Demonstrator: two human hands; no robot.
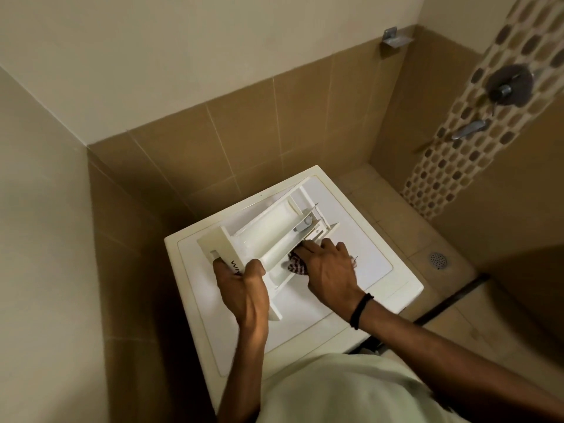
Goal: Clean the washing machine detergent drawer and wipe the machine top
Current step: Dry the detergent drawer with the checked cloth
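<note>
A white washing machine top point(375, 254) serves as the counter here, set into the corner of a small tiled bathroom. Brown tiles cover the lower walls and plain cream wall runs above. On the right wall a mosaic strip carries a round shower valve point(509, 83) and a tap lever point(468, 129). A small metal shelf point(396, 39) is fixed high on the back wall, and a floor drain point(438, 259) sits in the tiled floor to the right.

The machine's left side stands close to the wall and its back edge is near the tiles, so the open room lies to the right, over the floor. The detergent drawer point(268, 233) lies slantwise across the top, with its front panel toward the left and its far end pointing to the back right (whether the near end is lifted off the surface cannot be told). Bare white top shows on both sides of it.

The left hand point(241, 288) reaches in from below, thumb and fingers curled round the drawer's front panel. The right hand point(329, 270), a black band point(361, 311) on its wrist, comes from the right with its fingers close together and bent over a bunched checked cloth point(296, 265), pressing it into the drawer's nearer compartment. A pale shirt point(351, 392) fills the bottom edge.
</note>
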